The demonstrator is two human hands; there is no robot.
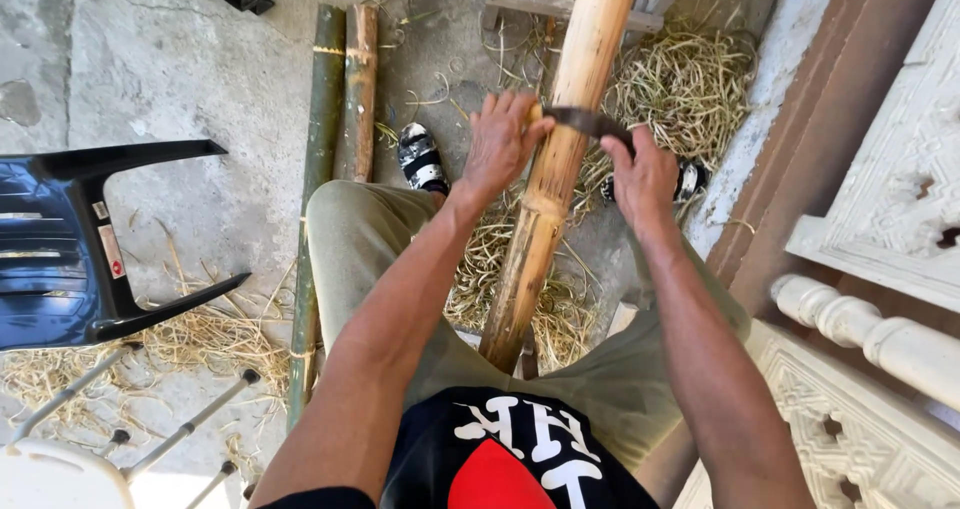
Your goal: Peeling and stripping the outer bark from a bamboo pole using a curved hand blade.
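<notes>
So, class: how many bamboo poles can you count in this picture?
3. One pale pole runs between the person's knees, with the left hand and right hand holding a dark blade across it. A green pole and a brown pole lie on the floor. Others may be hidden.

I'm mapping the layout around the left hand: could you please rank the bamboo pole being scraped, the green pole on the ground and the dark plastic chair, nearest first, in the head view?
From the left hand:
1. Bamboo pole being scraped, touching it on its right.
2. Green pole, on the ground to its left.
3. Dark plastic chair, far left.
</notes>
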